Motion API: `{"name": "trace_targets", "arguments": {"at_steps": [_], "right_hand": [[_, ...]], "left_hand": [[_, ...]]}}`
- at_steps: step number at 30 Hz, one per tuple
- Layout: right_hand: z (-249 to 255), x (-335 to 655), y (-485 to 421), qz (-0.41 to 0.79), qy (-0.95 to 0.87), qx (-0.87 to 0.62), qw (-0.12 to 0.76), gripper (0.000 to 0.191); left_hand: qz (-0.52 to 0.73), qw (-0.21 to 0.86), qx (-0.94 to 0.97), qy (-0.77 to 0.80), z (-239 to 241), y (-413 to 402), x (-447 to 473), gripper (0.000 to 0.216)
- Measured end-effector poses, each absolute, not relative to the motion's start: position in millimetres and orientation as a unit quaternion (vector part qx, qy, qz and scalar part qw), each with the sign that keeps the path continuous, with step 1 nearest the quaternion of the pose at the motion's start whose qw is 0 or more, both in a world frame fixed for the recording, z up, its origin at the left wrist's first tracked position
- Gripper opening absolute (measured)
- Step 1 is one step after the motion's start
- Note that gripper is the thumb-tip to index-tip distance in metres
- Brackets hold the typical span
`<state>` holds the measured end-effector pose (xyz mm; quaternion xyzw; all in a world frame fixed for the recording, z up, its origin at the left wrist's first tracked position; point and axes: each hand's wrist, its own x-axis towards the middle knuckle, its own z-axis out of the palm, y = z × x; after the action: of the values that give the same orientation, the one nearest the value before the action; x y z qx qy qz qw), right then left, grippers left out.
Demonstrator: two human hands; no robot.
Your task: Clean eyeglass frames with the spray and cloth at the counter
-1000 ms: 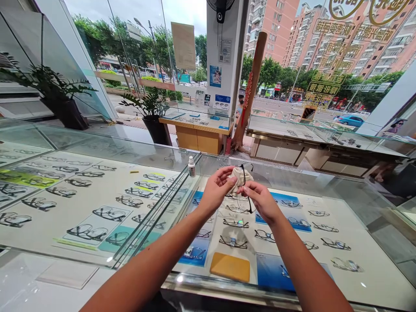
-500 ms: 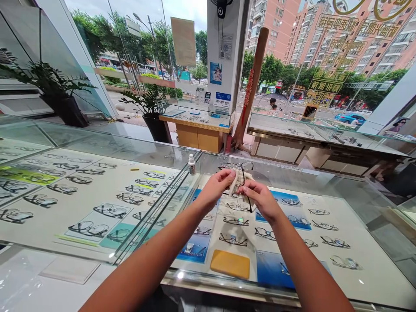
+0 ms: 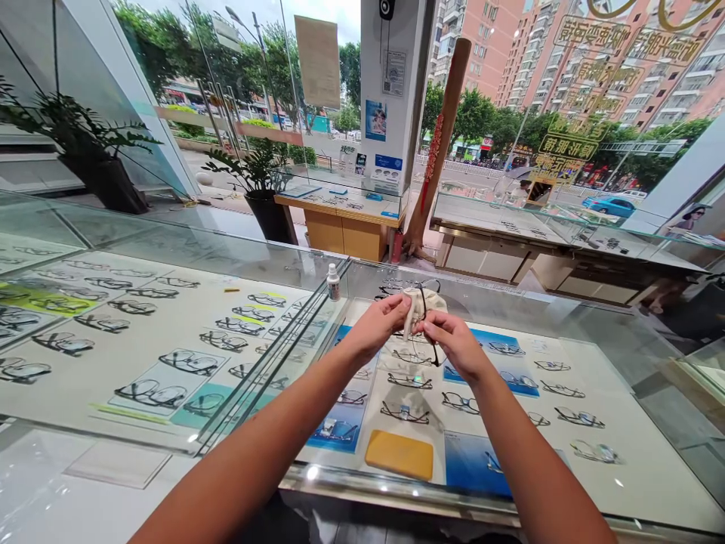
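Observation:
Both hands meet above a glass display counter (image 3: 566, 317). My left hand (image 3: 378, 326) pinches a beige cleaning cloth (image 3: 426, 301) that is wrapped round part of a pair of black-framed glasses (image 3: 426, 332). My right hand (image 3: 453, 344) grips the glasses by the frame, with a dark temple arm hanging down past its fingers. The lenses are mostly hidden by the cloth and fingers. Rows of glasses (image 3: 408, 380) lie under the glass below my hands.
A small white bottle (image 3: 334, 282) stands on the counter just left of my hands. An orange pad (image 3: 399, 455) lies inside the case near the front edge. A second case of glasses (image 3: 141, 332) stretches left. Potted plants (image 3: 257, 181) and more counters (image 3: 345, 219) stand beyond.
My left fingers have shifted along the cloth on the glasses, bunching it narrower. The view has tipped slightly, so hands and counter sit a little higher in the picture.

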<state>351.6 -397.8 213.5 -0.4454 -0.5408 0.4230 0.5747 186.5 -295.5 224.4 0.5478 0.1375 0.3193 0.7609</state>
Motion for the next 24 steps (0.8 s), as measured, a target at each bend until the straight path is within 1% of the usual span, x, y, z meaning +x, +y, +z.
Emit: {"name": "trace_targets", "arguments": {"at_steps": [6,10,14,17,21,24], "right_hand": [[213,351,-398,0.445,-0.52,-0.437,0.584,0.035],[216,349,-400,0.468,-0.494,-0.434,0.591,0.038],[216,349,-401,0.479,-0.481,-0.425,0.599,0.036],[216,349,-401,0.489,-0.488,-0.415,0.592,0.034],[216,348,-402,0.495,-0.493,-0.417,0.581,0.038],[215,347,-402,0.493,-0.493,-0.421,0.58,0.039]], "left_hand": [[0.328,0.772,0.538,0.081,226,-296,188,0.045],[0.32,0.775,0.539,0.084,229,-293,184,0.047],[0.315,0.772,0.543,0.097,232,-288,178,0.048],[0.325,0.769,0.541,0.104,232,-287,177,0.046],[0.318,0.77,0.546,0.095,233,-290,179,0.049],[0.306,0.771,0.551,0.086,233,-293,180,0.047]]}}
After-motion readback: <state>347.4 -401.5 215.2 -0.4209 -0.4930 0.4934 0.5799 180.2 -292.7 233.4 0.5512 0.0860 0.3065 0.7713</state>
